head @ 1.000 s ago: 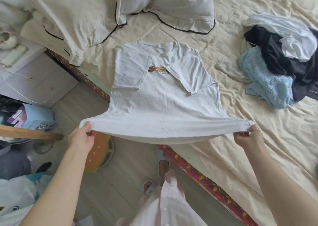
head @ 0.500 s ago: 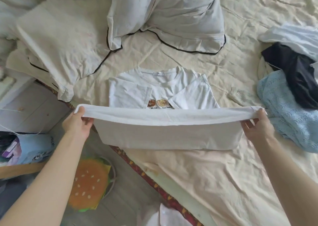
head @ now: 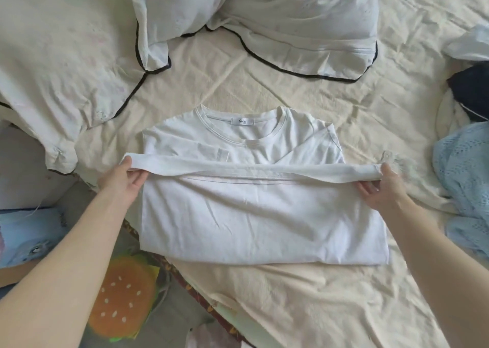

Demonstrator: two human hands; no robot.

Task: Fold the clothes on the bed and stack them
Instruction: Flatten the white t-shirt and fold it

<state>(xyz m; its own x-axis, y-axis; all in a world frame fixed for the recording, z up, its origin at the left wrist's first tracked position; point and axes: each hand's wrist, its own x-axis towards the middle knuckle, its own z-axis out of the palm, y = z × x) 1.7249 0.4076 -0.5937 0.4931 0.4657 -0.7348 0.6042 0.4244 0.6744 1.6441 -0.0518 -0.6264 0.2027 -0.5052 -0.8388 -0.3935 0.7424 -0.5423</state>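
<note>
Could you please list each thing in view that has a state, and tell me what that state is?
T-shirt: half folded, bottom hem lifted over the chest.
Left hand: pinching the hem's left end.
Right hand: pinching the hem's right end.
Blue knit top: unfolded, crumpled at the right.
Dark garment: unfolded, in the same heap.
Pillow: lying on the bed.

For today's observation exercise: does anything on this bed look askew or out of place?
The white T-shirt lies slightly crooked, its near left corner overhanging the bed edge. The left hand and right hand pinch its hem. Unfolded clothes, including a light blue knit, lie heaped on the right.
</note>
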